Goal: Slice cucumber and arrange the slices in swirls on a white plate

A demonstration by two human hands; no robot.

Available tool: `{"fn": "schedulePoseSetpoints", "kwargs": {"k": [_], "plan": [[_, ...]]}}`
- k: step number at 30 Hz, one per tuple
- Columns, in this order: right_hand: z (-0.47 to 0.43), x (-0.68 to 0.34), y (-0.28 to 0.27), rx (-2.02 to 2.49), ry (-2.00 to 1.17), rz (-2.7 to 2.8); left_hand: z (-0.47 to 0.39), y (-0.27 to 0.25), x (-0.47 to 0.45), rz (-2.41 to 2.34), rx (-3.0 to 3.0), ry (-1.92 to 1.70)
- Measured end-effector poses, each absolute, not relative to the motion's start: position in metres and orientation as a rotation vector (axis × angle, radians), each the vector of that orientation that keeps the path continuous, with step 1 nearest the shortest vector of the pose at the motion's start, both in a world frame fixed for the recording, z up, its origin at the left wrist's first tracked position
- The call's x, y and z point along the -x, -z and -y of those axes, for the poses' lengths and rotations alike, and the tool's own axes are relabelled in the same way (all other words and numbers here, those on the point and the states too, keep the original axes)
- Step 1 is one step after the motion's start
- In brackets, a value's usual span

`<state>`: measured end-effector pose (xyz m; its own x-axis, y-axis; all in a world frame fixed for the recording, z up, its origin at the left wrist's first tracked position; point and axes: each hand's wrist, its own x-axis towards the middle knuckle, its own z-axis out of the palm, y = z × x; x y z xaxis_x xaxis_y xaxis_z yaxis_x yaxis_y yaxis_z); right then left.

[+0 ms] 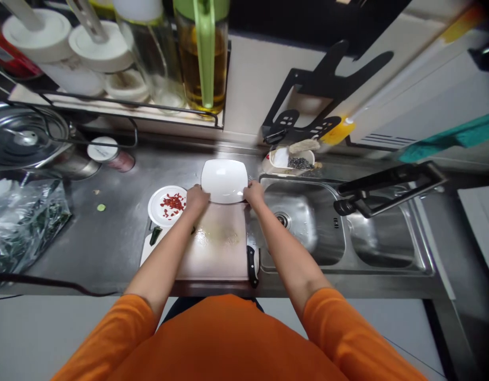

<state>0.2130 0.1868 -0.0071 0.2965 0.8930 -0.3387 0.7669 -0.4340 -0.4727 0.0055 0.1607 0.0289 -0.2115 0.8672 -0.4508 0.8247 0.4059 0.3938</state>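
Note:
A white rectangular plate (224, 181) with rounded corners is at the far edge of the cutting board (218, 259). My left hand (197, 199) grips its left side, fingers closed at the rim. On the opposite side my right hand (254, 192) holds the right rim the same way. Just left of my left hand sits a round white plate (159, 203) with chopped red pieces (173, 204) on it. Wet spots mark the board. A black-handled knife (251, 266) lies along the board's right edge, and a dark green piece (155, 235) rests near its left edge.
To the right is a double steel sink (322, 248) with a black faucet (371, 196). A container with a scrubber (290, 160) stands behind it. At left are a plastic bag of greens (30, 227), a pink-sided jar (111, 153) and a lidded pot (26, 137). Overhead, a rack holds an oil bottle (200, 58).

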Motion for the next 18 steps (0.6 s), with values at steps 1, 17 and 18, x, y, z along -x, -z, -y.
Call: {"fn": "schedulePoseSetpoints", "kwargs": {"k": [1,17,18], "plan": [[-0.187,-0.213,0.005,2.348,-0.836,1.517,-0.159,-0.029,-0.005,-2.053,-1.436,-0.102],[-0.025,-0.207,-0.063,2.263,-0.952,1.604,-0.006,-0.062,0.015,-1.957,-1.442,-0.394],[-0.012,-0.205,-0.063,2.279,-0.967,1.626,0.006,-0.059,0.017,-1.954,-1.430,-0.395]]}}
